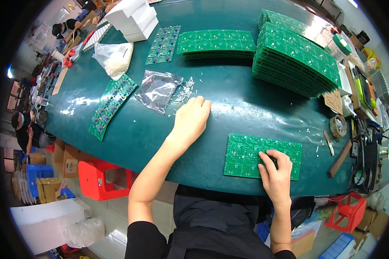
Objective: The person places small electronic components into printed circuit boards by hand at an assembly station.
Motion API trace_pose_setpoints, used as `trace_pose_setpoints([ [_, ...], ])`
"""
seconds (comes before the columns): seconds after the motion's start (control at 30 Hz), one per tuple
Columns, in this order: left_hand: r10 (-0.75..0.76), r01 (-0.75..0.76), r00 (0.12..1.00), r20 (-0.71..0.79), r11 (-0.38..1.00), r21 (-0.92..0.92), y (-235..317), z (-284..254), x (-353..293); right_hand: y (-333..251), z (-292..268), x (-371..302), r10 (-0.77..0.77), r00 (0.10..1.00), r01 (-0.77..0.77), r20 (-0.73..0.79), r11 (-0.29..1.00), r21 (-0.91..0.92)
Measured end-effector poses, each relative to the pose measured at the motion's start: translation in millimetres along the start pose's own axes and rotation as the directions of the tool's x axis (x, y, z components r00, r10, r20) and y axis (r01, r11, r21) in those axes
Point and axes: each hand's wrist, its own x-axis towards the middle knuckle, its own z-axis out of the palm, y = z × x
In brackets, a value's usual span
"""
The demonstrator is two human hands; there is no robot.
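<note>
A green circuit board panel (242, 166) lies flat near the table's front edge. Over its right half is my right hand (277, 172), thumb and index finger drawn together at the board's surface; anything between them is too small to make out. My left hand (191, 115) rests with curled fingers just below a loose pile of small white parts (186, 90). Its fingertips are turned away, so what they hold, if anything, is hidden. Left of that pile lies a clear plastic bag (157, 90).
Tall stacks of green boards (296, 56) stand at the back right, with a lower stack (216, 43) beside them. Populated boards (112, 103) lie to the left, near a bag of white parts (116, 60) and white boxes (134, 21). Tools and a wooden strip (340, 159) line the right.
</note>
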Motion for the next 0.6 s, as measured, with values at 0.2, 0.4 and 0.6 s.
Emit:
trace_pose_setpoints([
  [0.2,-0.161,0.317,0.948,0.274,0.511,-0.799,29,-22,-12,2,-14,4,0.081,0.995,-0.072,-0.053,0.986,0.147],
  [0.4,0.305,0.647,0.728,0.614,-0.601,-0.469,80,-25,-39,-36,-8,37,-0.127,0.931,0.226,-0.341,0.936,0.269],
  [0.6,0.272,0.629,0.693,0.667,-0.680,-0.377,94,-24,-53,-36,-1,40,-0.237,0.911,0.314,-0.337,0.929,0.196],
])
